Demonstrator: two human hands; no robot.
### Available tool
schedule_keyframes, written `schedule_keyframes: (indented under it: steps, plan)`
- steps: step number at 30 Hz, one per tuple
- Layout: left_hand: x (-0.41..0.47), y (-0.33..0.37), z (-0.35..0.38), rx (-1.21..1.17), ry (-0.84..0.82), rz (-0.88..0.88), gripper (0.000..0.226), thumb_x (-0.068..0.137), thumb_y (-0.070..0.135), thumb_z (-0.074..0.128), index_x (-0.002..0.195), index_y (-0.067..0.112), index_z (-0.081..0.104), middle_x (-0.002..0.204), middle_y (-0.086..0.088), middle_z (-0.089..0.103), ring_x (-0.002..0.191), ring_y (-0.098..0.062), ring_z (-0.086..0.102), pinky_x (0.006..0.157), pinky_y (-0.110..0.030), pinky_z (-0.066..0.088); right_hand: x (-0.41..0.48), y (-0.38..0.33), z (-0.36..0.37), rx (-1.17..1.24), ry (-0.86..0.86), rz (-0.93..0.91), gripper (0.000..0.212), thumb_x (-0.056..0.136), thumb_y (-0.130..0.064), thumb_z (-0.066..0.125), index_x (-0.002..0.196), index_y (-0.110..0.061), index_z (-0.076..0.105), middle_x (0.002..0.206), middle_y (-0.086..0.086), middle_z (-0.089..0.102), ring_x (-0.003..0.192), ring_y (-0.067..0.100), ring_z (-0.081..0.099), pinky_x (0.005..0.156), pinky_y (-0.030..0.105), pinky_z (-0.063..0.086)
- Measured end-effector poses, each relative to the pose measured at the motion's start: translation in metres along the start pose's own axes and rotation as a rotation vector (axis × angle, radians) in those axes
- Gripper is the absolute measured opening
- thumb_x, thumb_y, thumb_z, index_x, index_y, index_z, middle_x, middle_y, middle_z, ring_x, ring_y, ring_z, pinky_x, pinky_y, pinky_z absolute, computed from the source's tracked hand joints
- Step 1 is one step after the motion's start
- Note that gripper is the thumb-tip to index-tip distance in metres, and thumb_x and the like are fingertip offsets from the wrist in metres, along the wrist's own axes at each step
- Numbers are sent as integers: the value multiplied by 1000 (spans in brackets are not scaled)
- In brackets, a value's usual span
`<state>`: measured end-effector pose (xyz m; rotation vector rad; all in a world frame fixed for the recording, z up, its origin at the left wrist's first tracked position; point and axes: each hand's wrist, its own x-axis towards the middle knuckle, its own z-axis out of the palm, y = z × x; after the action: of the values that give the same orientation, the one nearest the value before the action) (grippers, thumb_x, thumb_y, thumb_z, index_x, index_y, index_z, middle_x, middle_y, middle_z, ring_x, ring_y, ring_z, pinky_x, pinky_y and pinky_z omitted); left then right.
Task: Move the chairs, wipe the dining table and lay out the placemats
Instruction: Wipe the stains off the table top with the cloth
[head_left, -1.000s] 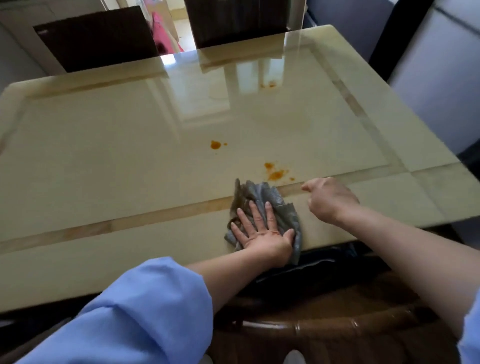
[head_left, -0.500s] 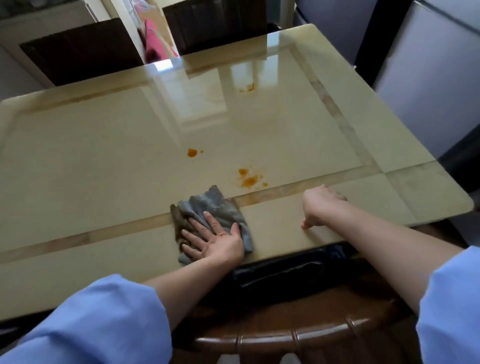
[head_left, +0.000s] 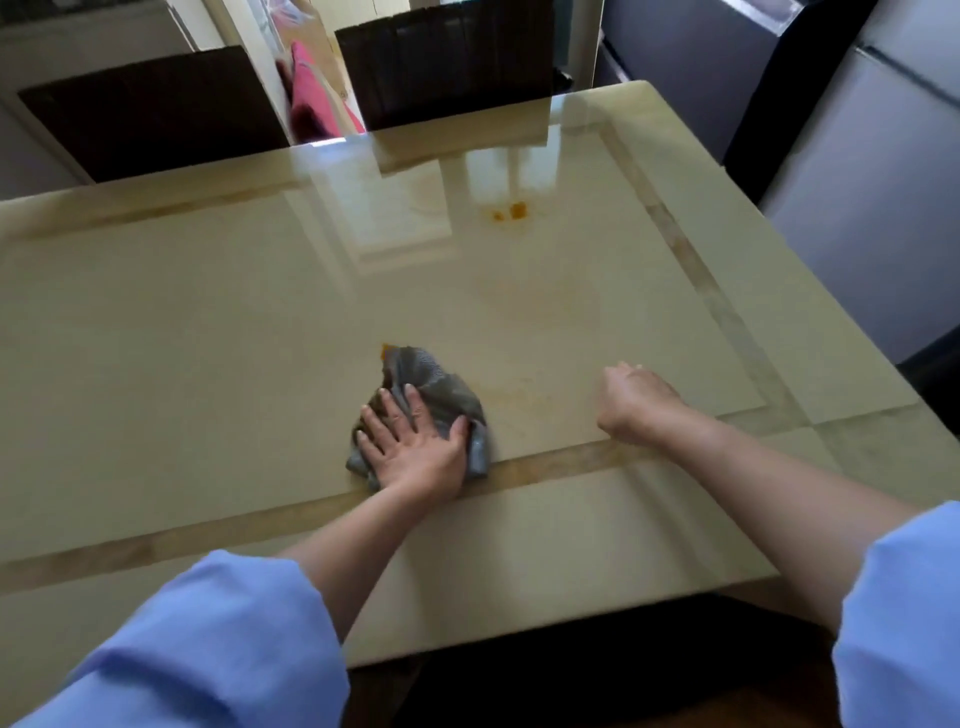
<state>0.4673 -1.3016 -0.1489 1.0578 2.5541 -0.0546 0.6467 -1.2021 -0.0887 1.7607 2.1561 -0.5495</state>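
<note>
Glossy dining table (head_left: 208, 338), grey cloth (head_left: 441, 387) under the flat left hand (head_left: 415, 454)

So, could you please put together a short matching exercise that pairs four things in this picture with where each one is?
Things:
1. grey cloth
2. right hand
3. orange spots
4. slatted dark chair

Places:
A. behind the far edge of the table
B. under the flat left hand
C. on the tabletop, towards its far side
D. curled, resting on the tabletop to the right of the cloth

Pairs: 1-B, 2-D, 3-C, 4-A.
</note>
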Motion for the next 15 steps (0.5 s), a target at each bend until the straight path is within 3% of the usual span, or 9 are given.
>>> schedule_keyframes:
  steps: [2, 4, 9, 12, 14, 15]
  plan:
    - [13, 8, -2, -9, 18, -80, 79, 90, 62, 18, 147, 18, -12, 155, -14, -18, 141, -39, -18, 111, -53, -13, 12, -1, -5, 39, -18, -44, 46, 86, -8, 43, 132, -4, 44, 142, 13, 44, 132, 28, 41, 108, 33, 37]
    - [12, 35, 3, 7, 29, -31, 79, 90, 62, 17, 147, 16, -12, 155, -15, -19, 140, -40, -19, 111, -54, -14, 18, 3, -9, 94, -10, -51, 51, 87, -6, 39, 138, -7, 40, 145, 12, 43, 133, 27, 42, 110, 33, 36]
    - [-26, 119, 34, 74, -14, 498, 79, 89, 59, 26, 147, 19, -10, 154, -10, -24, 138, -36, -27, 107, -49, -23, 28, 32, -19, 158, 94, 69, 45, 88, -12, 42, 132, -10, 48, 136, 18, 53, 123, 33, 52, 100, 35, 43]
    - [-43, 124, 42, 172, -69, 773, 75, 89, 62, 19, 147, 24, -10, 154, -5, -24, 138, -30, -30, 105, -42, -28, 30, 46, -23, 173, 113, 114, 42, 88, -12, 43, 129, -8, 51, 133, 20, 55, 121, 34, 53, 97, 35, 44]
    - [-30, 100, 37, 191, -46, 766, 74, 89, 64, 16, 147, 27, -10, 155, -1, -23, 141, -27, -25, 108, -39, -23, 29, 50, -24, 158, 77, 90, 43, 88, -11, 42, 131, -8, 50, 135, 18, 53, 123, 33, 51, 100, 35, 43]
    - [-21, 86, 33, 179, -14, 674, 74, 89, 64, 16, 147, 26, -10, 155, -2, -22, 141, -27, -24, 110, -39, -21, 29, 54, -25, 148, 63, 71, 44, 88, -9, 41, 132, -8, 49, 136, 17, 52, 124, 32, 51, 101, 34, 43]
